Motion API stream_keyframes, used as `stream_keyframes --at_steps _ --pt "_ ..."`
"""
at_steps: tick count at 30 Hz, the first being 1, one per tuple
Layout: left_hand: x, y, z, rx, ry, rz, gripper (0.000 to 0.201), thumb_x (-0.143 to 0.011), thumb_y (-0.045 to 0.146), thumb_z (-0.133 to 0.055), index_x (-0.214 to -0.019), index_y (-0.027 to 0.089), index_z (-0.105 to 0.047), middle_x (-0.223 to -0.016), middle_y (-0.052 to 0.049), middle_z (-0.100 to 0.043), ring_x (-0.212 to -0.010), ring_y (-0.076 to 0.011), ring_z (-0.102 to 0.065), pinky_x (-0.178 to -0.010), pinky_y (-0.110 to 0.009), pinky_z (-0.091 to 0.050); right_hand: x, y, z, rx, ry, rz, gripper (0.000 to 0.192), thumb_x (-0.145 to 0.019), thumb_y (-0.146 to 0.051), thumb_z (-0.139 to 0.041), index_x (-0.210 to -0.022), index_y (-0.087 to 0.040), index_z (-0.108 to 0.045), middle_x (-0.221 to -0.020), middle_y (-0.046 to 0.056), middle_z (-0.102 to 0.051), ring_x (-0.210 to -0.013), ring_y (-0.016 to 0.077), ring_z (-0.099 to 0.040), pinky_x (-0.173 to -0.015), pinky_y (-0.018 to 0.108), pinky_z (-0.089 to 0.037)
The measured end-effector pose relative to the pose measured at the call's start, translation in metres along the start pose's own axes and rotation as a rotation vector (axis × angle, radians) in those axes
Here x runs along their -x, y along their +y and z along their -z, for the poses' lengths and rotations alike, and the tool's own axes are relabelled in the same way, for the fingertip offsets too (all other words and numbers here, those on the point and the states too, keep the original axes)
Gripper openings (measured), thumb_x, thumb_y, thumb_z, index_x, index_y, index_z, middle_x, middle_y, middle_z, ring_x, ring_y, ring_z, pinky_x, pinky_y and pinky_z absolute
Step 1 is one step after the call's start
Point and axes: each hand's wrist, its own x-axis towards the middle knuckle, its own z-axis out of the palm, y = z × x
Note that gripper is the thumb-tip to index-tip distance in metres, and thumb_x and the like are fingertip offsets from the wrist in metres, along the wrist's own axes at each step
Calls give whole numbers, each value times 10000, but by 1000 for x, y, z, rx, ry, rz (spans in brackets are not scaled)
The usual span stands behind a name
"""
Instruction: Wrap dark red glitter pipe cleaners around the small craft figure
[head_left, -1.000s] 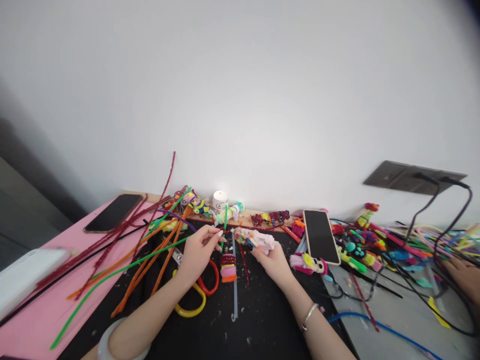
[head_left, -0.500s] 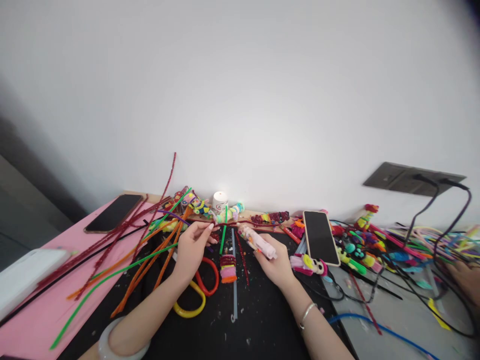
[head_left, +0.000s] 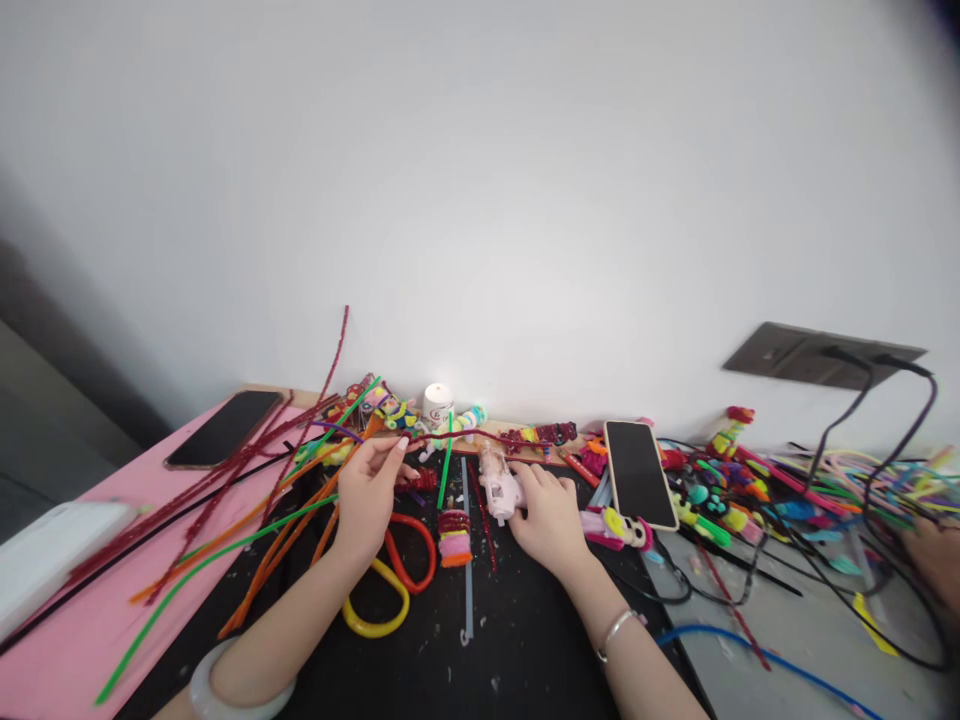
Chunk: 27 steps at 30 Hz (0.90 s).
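Note:
Between its thumb and fingertips, my left hand (head_left: 371, 495) pinches one end of a dark red pipe cleaner (head_left: 480, 433), which stretches out to the right. My right hand (head_left: 551, 515) is wrapped round a pale pink glue gun (head_left: 504, 494); some of its fingers are hidden behind the hand. Between the hands lies a small striped roll of pipe cleaners (head_left: 454, 538) in dark red, yellow, pink and orange. Scissors (head_left: 411, 553) with a red and a yellow handle loop rest beside my left wrist. A clear glue stick (head_left: 468, 590) lies near the roll.
A phone (head_left: 641, 474) leans right of my right hand; another phone (head_left: 223, 428) lies left on the pink surface. A white paper cup (head_left: 437, 403) stands by the wall. Cables (head_left: 870, 520) cross the right side among craft pieces. Another person's hand (head_left: 934, 560) shows far right.
The glue gun has turned in my right hand, from slanting to nearly upright. My left hand has moved slightly left and up, lifting the dark red pipe cleaner.

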Motion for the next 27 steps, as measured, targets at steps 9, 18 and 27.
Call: stream_keyframes --at_steps 9,18,27 --pt "7 -1 -1 -36 -138 2 250 -811 415 -726 -883 182 -670 -668 3 -709 -571 -172 -651 -600 -282 -506 2 -2 -1 -320 231 88 377 -824 -179 -508 -1176 -175 -641 -1100 120 -678 -1054 300 -560 -893 435 -394" --pt "23 13 -11 -46 -356 33 216 -781 388 -715 -763 189 -631 -504 44 -632 -483 -153 -617 -546 -261 -466 5 -20 -17 -1038 105 -69 292 -912 -428 -529 -1077 -214 -640 -665 -7 -591 -570 180 -536 -550 279 -421" --pt "31 6 -12 -115 -629 109 194 -809 366 -682 -763 191 -613 -496 32 -642 -465 -152 -603 -544 -260 -444 3 -27 -19 -1305 9 -192 556 -838 -774 -518 -667 -248 -456 -515 -50 -414 -429 122 -344 -415 239 -229"
